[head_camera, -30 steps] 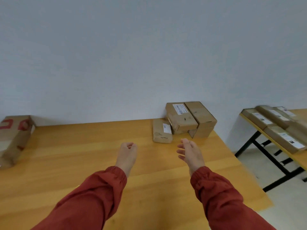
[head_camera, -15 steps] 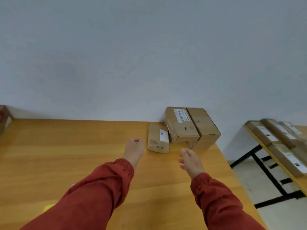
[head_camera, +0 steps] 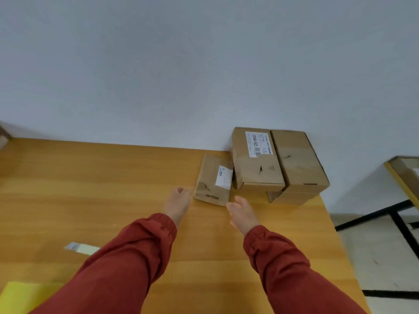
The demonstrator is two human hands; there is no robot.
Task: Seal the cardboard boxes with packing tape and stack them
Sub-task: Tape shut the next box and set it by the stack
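A small cardboard box (head_camera: 210, 180) with a white label lies on the wooden table (head_camera: 90, 182). My left hand (head_camera: 178, 203) is just left of its near corner, fingers loosely curled, holding nothing. My right hand (head_camera: 242, 213) reaches toward the box's near right corner with relaxed fingers, also empty. Behind it by the wall stand two bigger boxes: a labelled box (head_camera: 254, 164) and a plain box (head_camera: 297, 164) side by side, apparently resting on other boxes beneath. No tape roll is in sight.
A pale strip of paper or tape (head_camera: 82, 248) and a yellow sheet (head_camera: 20, 295) lie on the table at the near left. The table's right edge drops to the floor; a second table (head_camera: 401, 177) stands at the far right.
Both hands have moved forward to the small box, and the view has tilted down and come closer to the boxes.
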